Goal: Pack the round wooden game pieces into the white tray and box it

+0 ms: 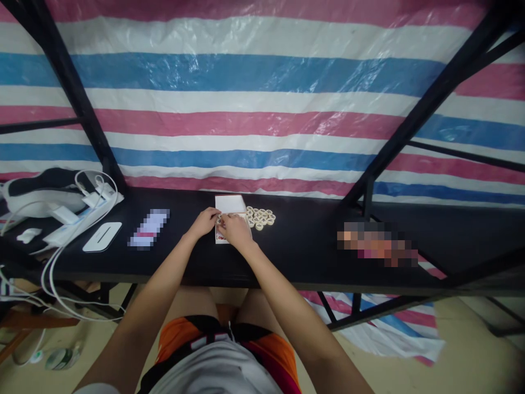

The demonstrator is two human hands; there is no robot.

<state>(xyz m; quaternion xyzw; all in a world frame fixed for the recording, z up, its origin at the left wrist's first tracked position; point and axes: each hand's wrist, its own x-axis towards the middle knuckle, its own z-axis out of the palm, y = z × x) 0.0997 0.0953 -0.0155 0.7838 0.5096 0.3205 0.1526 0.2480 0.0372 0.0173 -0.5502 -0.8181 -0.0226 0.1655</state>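
Head view shows your left hand (204, 221) and right hand (233, 229) pinching a small round piece together over the white box (230, 205) on the tabletop (295, 246), with the loose round pieces (261, 217) heaped just right, within reach.

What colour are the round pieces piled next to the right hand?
Pale cream, with small dark markings, too small to read. The round pieces show in the head view, on the black table.

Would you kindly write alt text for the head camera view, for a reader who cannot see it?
A seated person's left hand and right hand meet over a small white box on a black table, beside a cluster of pale round game pieces. White cables and chargers lie at the left, and a striped tarp hangs behind.
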